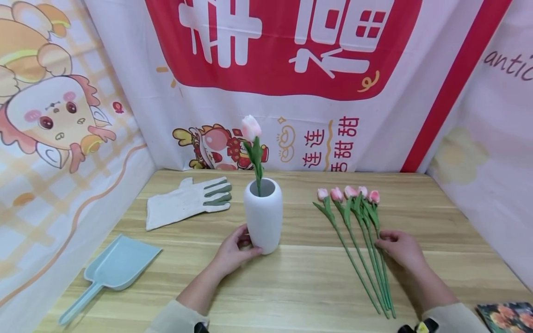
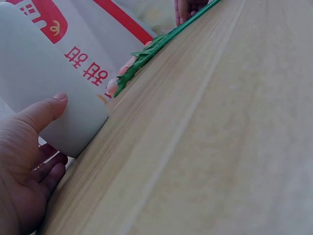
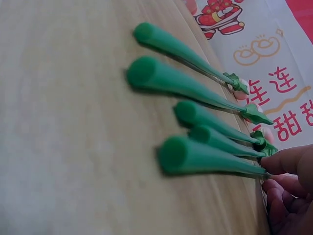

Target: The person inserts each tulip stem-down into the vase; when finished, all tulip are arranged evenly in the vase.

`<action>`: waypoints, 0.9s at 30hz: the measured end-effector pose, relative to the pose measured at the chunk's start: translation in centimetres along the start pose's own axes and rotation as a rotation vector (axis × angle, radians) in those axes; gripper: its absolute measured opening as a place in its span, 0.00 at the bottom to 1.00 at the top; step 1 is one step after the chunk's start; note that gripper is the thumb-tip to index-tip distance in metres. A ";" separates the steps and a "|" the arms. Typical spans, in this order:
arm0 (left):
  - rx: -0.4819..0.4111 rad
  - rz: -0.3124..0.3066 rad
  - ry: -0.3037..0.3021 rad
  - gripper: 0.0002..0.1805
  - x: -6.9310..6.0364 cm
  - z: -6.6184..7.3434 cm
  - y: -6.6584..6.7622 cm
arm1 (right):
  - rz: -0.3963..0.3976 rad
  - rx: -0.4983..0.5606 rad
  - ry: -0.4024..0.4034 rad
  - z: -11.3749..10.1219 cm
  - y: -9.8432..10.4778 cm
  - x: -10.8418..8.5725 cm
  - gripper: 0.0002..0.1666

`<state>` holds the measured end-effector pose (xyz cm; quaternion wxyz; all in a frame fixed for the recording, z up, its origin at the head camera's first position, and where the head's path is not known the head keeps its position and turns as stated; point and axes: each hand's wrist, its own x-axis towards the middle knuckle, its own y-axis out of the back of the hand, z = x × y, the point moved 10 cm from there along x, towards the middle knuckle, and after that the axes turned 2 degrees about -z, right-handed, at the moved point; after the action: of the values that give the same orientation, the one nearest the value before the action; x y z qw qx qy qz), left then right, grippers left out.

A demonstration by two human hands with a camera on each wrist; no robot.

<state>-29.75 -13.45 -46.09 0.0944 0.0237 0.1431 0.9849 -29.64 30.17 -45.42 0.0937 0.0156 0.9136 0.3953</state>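
Note:
A white vase (image 1: 263,217) stands upright on the table, with one pale pink tulip (image 1: 251,128) leaning out of its mouth. My left hand (image 1: 236,252) grips the vase low on its left side; in the left wrist view the thumb (image 2: 51,110) lies against the white wall and the fingers curl about the base. To the right, several pink artificial tulips (image 1: 351,192) with green stems lie side by side. My right hand (image 1: 401,249) pinches the stem of the rightmost tulip (image 1: 374,196). In the right wrist view, green stem ends (image 3: 174,155) point toward the camera.
A white work glove (image 1: 179,203) with grey-green fingertips lies left of the vase. Nearer on the left is a light blue dustpan (image 1: 118,263). A flower-patterned item (image 1: 508,317) sits at the front right corner. Printed cloth (image 1: 291,111) hangs behind the wooden table (image 1: 300,286).

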 end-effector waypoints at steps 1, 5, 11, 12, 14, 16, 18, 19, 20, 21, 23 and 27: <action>-0.003 0.002 -0.001 0.39 0.0 0.1 0.0 | -0.003 -0.005 -0.003 0.0 0.0 0.1 0.30; -0.013 0.005 0.005 0.38 0.0 0.2 0.0 | -0.005 -0.018 -0.015 -0.1 -0.1 0.2 0.29; -0.012 0.007 0.004 0.38 0.0 0.4 0.0 | 0.005 0.081 -0.071 0.6 0.1 0.4 0.29; -0.013 0.007 0.003 0.38 0.0 0.4 0.0 | 0.003 0.117 -0.084 0.8 0.1 0.4 0.30; -0.013 0.005 0.003 0.38 0.0 0.4 0.0 | -0.001 0.197 -0.119 1.3 0.0 0.4 0.32; -0.014 0.004 0.003 0.38 0.0 0.4 0.0 | -0.005 0.267 -0.150 1.7 -0.1 0.3 0.33; -0.017 0.003 0.003 0.38 0.0 0.4 0.0 | 0.003 0.344 -0.175 2.1 -0.1 0.3 0.32; -0.016 0.003 0.003 0.38 0.0 0.4 0.0 | 0.005 0.406 -0.189 2.3 -0.1 0.3 0.31; -0.013 0.004 0.002 0.38 -0.1 0.4 0.0 | 0.004 0.464 -0.196 2.3 -0.1 0.3 0.27; -0.011 0.004 0.002 0.38 -0.1 0.4 0.0 | -0.002 0.524 -0.200 2.4 -0.1 0.3 0.23; -0.004 0.005 0.002 0.39 -0.1 0.3 0.0 | -0.013 0.629 -0.201 2.2 -0.1 0.3 0.15; 0.009 0.000 0.013 0.40 0.0 0.0 0.0 | -0.057 0.743 -0.178 1.3 0.2 0.3 0.08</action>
<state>-29.75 -13.43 -46.10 0.0935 0.0175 0.1483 0.9844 -29.70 31.24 -46.22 0.1718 0.0575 0.9829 0.0317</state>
